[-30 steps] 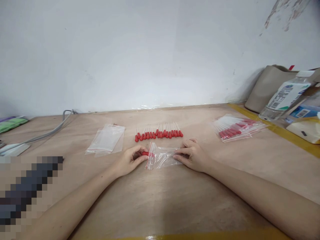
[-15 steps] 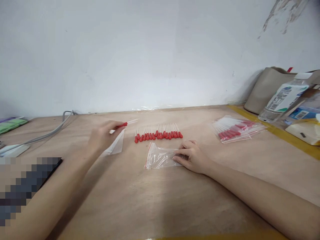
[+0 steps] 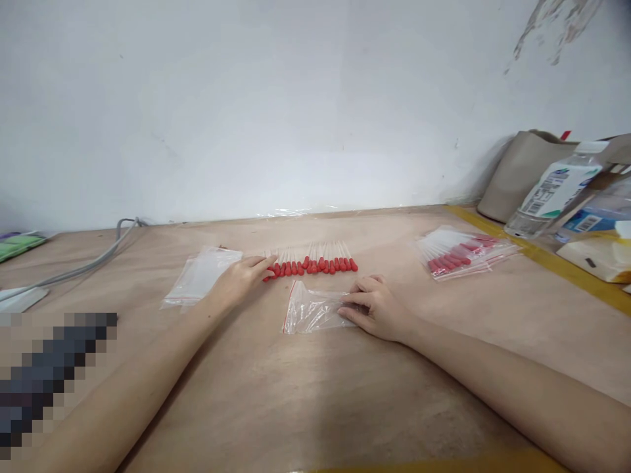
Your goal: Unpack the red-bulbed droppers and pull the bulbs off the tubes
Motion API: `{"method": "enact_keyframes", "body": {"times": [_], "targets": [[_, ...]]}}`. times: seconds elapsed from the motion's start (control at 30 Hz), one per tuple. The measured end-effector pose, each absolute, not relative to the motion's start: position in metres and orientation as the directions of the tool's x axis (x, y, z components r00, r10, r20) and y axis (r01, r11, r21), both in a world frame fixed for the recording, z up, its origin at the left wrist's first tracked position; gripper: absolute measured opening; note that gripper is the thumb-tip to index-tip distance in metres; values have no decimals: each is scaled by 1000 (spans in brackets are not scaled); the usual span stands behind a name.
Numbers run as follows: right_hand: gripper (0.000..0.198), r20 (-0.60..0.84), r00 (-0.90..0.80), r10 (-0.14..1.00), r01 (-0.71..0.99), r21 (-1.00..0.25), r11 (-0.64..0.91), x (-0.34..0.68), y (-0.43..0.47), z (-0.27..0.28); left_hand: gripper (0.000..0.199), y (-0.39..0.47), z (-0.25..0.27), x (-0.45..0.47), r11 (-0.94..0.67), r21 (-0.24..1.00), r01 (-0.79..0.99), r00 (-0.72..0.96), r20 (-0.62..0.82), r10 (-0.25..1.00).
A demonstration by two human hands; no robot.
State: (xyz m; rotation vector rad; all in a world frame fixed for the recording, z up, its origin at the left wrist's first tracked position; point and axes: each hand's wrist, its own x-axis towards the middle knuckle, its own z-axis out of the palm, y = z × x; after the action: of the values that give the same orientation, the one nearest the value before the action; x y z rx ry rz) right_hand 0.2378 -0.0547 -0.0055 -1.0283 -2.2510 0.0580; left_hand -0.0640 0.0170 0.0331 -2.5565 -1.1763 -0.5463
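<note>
Head view: left hand [image 3: 235, 280] grip loose at droppers [image 3: 310, 266] — right hand [image 3: 377, 307] pins bag [image 3: 310, 309]; spare bags [image 3: 200, 276] beside.

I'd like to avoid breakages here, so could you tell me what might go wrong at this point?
The left hand touches the end of a tightly packed row of droppers; lifting one may nudge its neighbours out of line. The right hand pins only one end of the clear bag, so its mouth may shift or fold.

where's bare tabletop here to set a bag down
Free: the near strip between the forearms, below the zip bag, and the patch between the droppers and the filled bags. Crowded: the far right corner and around the empty bags.
</note>
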Motion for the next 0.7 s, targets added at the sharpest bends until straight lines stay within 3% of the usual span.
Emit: {"method": "enact_keyframes", "body": {"times": [0.13, 0.37, 0.53, 0.7], "targets": [[20, 544, -480, 689, 661, -292, 691, 238, -55, -6, 51, 15, 23, -61, -544, 156, 824, 401, 517, 756], [20, 537, -483, 692, 664, -290, 689, 238, -55, -6, 43, 23, 15, -71, -537, 364, 761, 415, 362, 835], [20, 572, -472, 671, 663, -270, 698, 238, -55, -6, 48, 25, 13, -77, -548, 408, 730, 429, 350, 833], [22, 648, -416, 638, 625, -306, 718, 237, -56, 0, 37, 2, 25, -59, -612, 261, 747, 357, 618, 700]]}}
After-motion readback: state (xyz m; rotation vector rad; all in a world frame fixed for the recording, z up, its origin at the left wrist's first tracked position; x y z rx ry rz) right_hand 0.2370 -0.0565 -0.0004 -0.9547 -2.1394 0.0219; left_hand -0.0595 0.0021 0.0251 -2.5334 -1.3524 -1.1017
